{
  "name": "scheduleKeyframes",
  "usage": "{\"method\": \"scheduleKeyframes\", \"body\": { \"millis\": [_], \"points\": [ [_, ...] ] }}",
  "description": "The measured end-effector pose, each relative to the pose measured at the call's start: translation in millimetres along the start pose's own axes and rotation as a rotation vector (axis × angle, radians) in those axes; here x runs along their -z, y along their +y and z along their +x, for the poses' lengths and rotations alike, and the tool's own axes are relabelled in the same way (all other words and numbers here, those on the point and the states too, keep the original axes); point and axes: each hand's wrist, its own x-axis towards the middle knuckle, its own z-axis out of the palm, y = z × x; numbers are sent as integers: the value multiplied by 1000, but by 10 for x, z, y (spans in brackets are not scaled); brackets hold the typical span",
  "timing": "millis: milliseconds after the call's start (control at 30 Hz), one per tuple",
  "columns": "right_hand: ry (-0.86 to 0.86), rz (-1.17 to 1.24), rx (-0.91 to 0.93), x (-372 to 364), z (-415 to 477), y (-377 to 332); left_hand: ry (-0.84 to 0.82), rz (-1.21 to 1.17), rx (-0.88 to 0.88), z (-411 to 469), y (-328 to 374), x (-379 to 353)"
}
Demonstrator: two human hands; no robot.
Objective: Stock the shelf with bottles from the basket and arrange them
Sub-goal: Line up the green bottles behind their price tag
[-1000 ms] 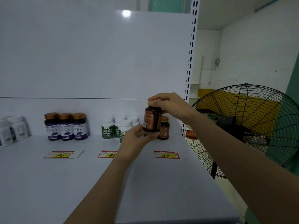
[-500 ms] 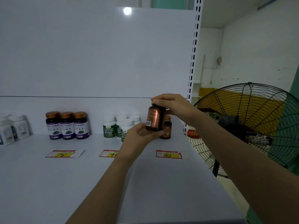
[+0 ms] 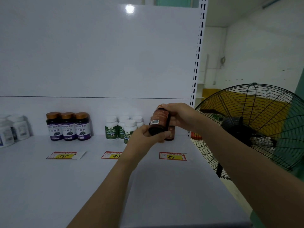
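brown bottle (image 3: 159, 123), fingers of left hand (image 3: 144, 138), right hand (image 3: 180, 116) curled round it — cap (image 3: 160, 106) part-hidden

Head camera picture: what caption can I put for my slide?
Left hand and right hand hold a brown bottle above the shelf, in front of a second bottle.

You have turned the brown bottle (image 3: 159, 125) between your hands. Its barcode (image 3: 155, 122), at the left edge a second ago, now faces you squarely. The bottle has also tipped from near upright, its cap leaning right under your right hand (image 3: 180, 116), with its base swung toward your left hand (image 3: 144, 136).
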Motion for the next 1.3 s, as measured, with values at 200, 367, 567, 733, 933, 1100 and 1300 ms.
{"method": "scheduleKeyframes", "body": {
  "millis": [200, 367, 567, 733, 933, 1100, 1300],
  "points": [
    [90, -354, 183, -79, -123, -196, -15, -26, -63, 31, -46, 25],
    [214, -621, 330, -291, -219, -198, 30, -55, -100, 93, -96, 50],
    [230, -793, 461, -391, -227, -144, 19, -64, -109, 90, -106, 72],
    [201, -504, 202, -199, -112, -167, 53, -71, -96, 61, -47, 60],
    [155, -315, -11, -73, -36, 23, 13, 46, 36, 58, -62, 28],
    [24, -433, -112, 2, -127, -56, 9, 191, 10, 14, -66, -11],
    [64, -744, -60, 33, -162, -250, -36, 611, -111, -34, -98, -96]
  ]
}}
